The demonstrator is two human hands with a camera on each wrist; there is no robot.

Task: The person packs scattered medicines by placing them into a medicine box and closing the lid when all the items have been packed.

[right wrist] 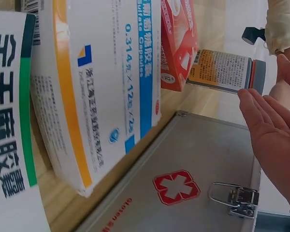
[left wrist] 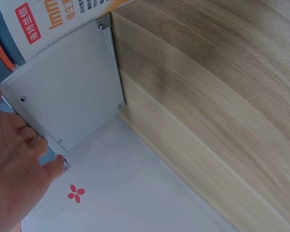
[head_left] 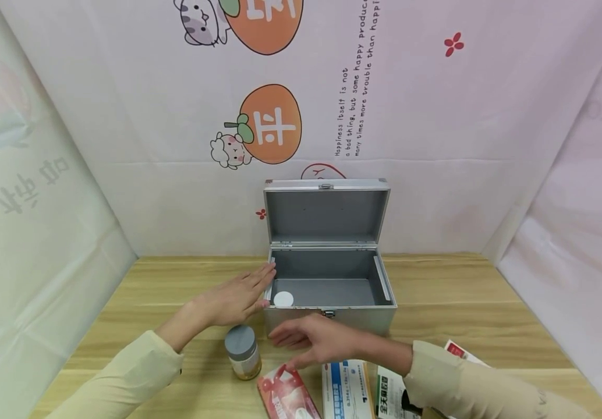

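Observation:
A silver first-aid case [head_left: 364,320] stands with its lid raised, and a white round cap [head_left: 283,299] shows in its front left corner. My left hand [head_left: 235,298] is at the case's left rim, fingers extended over the edge. My right hand [head_left: 327,340] hovers in front of the case with loosely bent fingers and nothing in them. Between and below the hands stands a supplement bottle [head_left: 241,352] with a grey-blue lid; the right fingertips point toward it, apart from it. Under the right hand lies a red box [head_left: 287,396].
Right of the red box are a blue-and-white capsule box [head_left: 345,387] and a green-and-white box [head_left: 389,396]. Another white box with a red label [head_left: 456,349] is partly behind the right sleeve. A printed cloth [head_left: 427,145] hangs behind the wooden table [head_left: 448,291].

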